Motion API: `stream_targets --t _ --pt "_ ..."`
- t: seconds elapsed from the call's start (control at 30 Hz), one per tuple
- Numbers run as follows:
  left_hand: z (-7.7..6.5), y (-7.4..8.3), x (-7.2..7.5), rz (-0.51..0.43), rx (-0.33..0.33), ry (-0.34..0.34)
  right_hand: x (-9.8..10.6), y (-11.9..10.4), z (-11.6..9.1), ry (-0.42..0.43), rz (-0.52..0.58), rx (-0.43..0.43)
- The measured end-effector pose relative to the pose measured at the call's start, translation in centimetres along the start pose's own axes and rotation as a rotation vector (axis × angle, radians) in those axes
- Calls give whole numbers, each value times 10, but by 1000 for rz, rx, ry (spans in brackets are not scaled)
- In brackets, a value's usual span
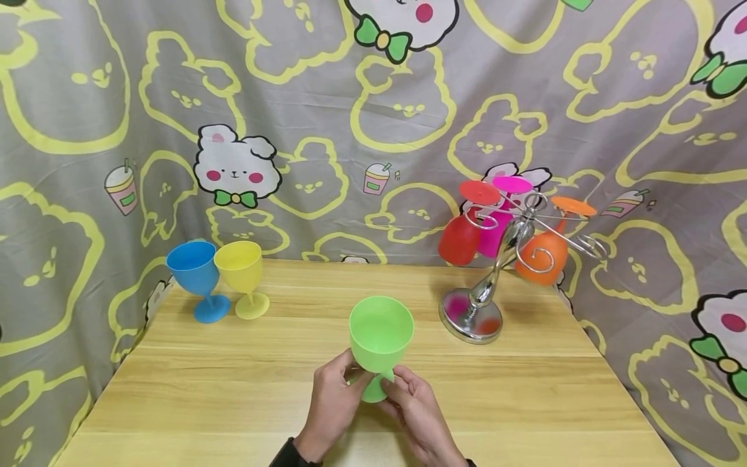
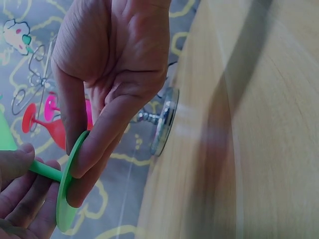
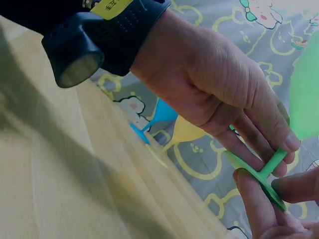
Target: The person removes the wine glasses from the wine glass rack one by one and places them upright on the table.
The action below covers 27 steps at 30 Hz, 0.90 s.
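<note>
A green plastic goblet (image 1: 382,331) is held upright above the front middle of the table, its bowl facing up. My left hand (image 1: 335,399) pinches the goblet's round foot (image 2: 70,186) between thumb and fingers, seen closely in the left wrist view. My right hand (image 1: 417,415) pinches the stem (image 3: 273,163) just under the bowl, as the right wrist view shows. To the right stands a chrome goblet rack (image 1: 496,266) with a red goblet (image 1: 461,240), a magenta goblet (image 1: 489,237) and an orange goblet (image 1: 543,256) hanging upside down from its wire arms.
At the table's back left, a blue goblet (image 1: 195,275) and a yellow goblet (image 1: 242,272) stand upright side by side. A grey patterned curtain (image 1: 315,110) surrounds the back and sides of the wooden table (image 1: 245,383). The rack's curled wires (image 1: 589,245) stick out to the right.
</note>
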<state>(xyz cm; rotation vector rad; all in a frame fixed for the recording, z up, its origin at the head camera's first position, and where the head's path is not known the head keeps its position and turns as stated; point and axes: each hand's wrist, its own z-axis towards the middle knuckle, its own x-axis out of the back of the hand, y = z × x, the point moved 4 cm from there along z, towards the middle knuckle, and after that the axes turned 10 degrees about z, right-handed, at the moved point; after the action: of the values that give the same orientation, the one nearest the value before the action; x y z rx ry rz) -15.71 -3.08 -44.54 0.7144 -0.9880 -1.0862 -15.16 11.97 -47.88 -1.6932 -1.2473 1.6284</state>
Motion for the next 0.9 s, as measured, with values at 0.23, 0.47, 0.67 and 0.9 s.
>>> stream_targets --t 0.23,0.47,0.67,0.9 --pt "0 0 2 7 -2 7 3 -5 1 -23 -104 5" --pt "3 4 13 37 5 49 8 -23 2 -89 -438 80" --pt "6 3 26 91 35 61 16 -46 1 -28 -684 192" --pt "6 -5 47 225 32 117 32 -71 3 78 -1097 500"
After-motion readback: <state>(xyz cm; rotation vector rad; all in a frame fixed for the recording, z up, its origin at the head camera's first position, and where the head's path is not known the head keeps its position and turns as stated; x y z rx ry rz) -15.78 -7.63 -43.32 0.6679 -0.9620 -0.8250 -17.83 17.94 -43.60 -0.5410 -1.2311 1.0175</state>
